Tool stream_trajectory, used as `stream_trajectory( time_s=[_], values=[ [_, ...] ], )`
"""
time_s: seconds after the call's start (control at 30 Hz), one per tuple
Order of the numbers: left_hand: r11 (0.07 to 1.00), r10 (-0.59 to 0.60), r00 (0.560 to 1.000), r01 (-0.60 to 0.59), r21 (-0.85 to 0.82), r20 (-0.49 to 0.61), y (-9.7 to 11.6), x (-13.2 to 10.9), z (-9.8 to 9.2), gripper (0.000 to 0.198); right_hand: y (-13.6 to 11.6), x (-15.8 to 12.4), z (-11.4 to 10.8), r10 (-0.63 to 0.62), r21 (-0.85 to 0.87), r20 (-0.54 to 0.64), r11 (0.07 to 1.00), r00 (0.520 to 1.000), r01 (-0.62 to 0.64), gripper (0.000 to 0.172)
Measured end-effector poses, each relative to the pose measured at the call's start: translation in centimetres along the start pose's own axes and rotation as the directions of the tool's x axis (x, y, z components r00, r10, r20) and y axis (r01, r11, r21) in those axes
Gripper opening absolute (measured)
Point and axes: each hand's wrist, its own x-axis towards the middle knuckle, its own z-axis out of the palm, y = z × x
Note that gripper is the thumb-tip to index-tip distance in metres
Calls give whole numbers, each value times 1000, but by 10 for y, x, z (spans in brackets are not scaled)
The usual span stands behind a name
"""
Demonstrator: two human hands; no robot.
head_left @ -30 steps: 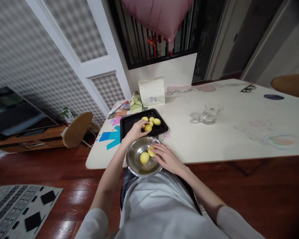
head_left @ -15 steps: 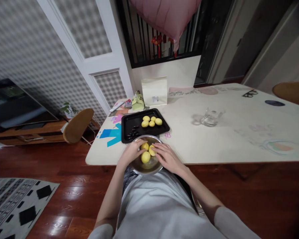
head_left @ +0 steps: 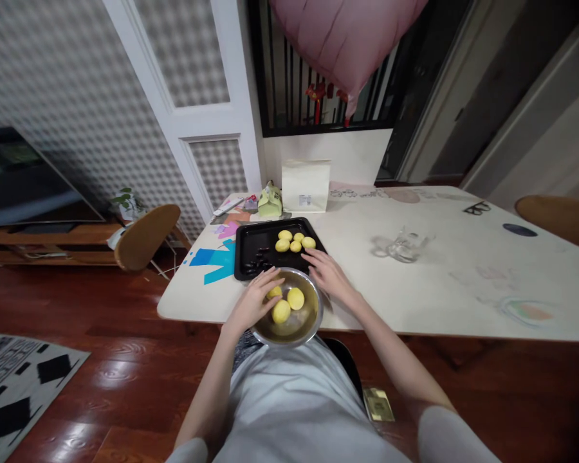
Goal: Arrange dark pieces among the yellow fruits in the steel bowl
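A steel bowl (head_left: pixel 305 321) sits at the table's front edge, close against the body. Inside it lie three yellow, lemon-like fruits; one lemon (head_left: pixel 296 298) and its neighbour in front show whole. My left hand (head_left: pixel 253 301) reaches over the left rim, its thumb and fingers curved around the third lemon (head_left: pixel 275 292), which they partly cover. To the right of the bowl, my right hand (head_left: pixel 330 276) is open and holds nothing, fingertips near the lemons on the black tray (head_left: pixel 270 226). Small dark oval pieces (head_left: pixel 258 260) lie on the tray's left side.
Behind the tray stand a cream paper bag (head_left: pixel 306 186) and a green packet (head_left: pixel 269 200). A clear glass vessel (head_left: pixel 405 247) is on the table (head_left: pixel 390 296) to the right. Glasses (head_left: pixel 477 208) lie far right. A wooden chair (head_left: pixel 147 238) stands left.
My right hand has left the lemon in the bowl and moved out over the right rim towards the tray, opening. My left hand stays at the bowl's left side. The view has shifted slightly.
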Motion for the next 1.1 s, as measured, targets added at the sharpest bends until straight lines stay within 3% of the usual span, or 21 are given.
stream_trajectory(
  time_s=[0.2, 0.4, 0.5, 0.63, 0.73, 0.83, 0.97, 1.1],
  values=[
    [997, -31, 999, 30, 65, 12, 3, 1, 5, 44, 42, 50, 18, 112, -210, 105, 974, 988, -88, 52],
    [995, -31, 999, 29, 90, 12, 4, 2, 6, 41, 44, 65, 25, 113, -218, 98, 972, 989, -89, 39],
    [996, -27, 1000, 26, 88, 10, 3, 2, 7, 38, 32, 60, 17, 80, -204, 70, 977, 994, -65, 40],
    [996, -51, 999, 50, 76, 6, 3, 2, 9, 37, -6, 43, -2, 2, -151, 42, 989, 999, 4, 41],
    [997, -73, 997, 74, 34, -33, 3, 3, 10, 41, -40, 24, -10, -95, -2, 16, 995, 995, 95, 40],
    [996, -91, 993, 90, -16, -80, 3, 3, 10, 44, -64, 9, -8, -117, 140, 69, 984, 991, 106, 41],
    [994, -110, 988, 107, -33, -107, 0, 3, 12, 43, -75, 3, 1, -65, 250, 129, 968, 989, 31, 40],
    [992, -122, 987, 122, -7, -103, -1, 3, 13, 30, -75, 2, 8, -51, 243, 164, 970, 985, 9, 39]
  ],
)
